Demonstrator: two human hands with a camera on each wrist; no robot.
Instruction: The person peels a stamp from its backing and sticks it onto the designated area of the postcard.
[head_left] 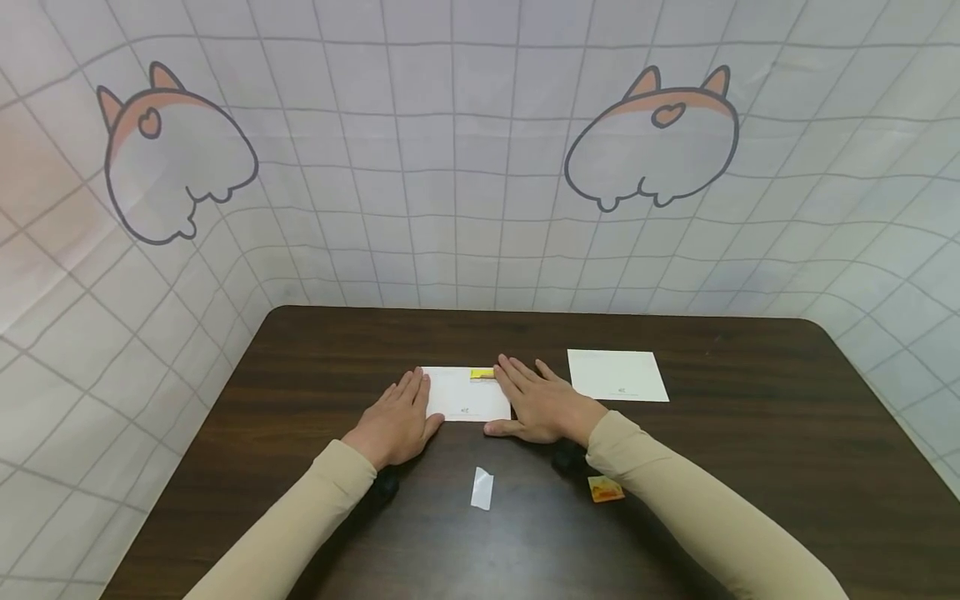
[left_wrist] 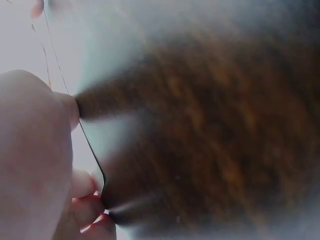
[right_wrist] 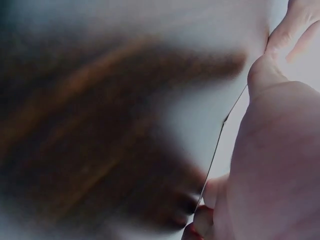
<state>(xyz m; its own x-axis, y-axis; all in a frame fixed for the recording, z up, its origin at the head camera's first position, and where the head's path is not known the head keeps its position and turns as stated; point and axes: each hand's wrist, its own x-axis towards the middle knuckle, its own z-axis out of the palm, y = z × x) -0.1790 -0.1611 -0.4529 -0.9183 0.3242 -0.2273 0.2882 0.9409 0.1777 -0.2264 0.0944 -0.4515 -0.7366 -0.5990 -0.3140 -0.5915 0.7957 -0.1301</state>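
Observation:
A white card with a small printed mark lies flat on the dark table. My left hand rests on its left side with straight fingers, the thumb at the lower corner. On the right side rests my right hand, fingers straight and thumb pointing left. By the right fingertips, at the card's top edge, is a small yellow piece, partly covered by that hand. The left wrist view shows the left hand low against the tabletop, and the right wrist view shows the right hand likewise.
A second white card lies to the right, beyond the right hand. Nearer me is a whitish strip on the dark wood-grain table. A small yellow-orange piece sits beside the right forearm. A tile-patterned curtain surrounds the table's back and sides.

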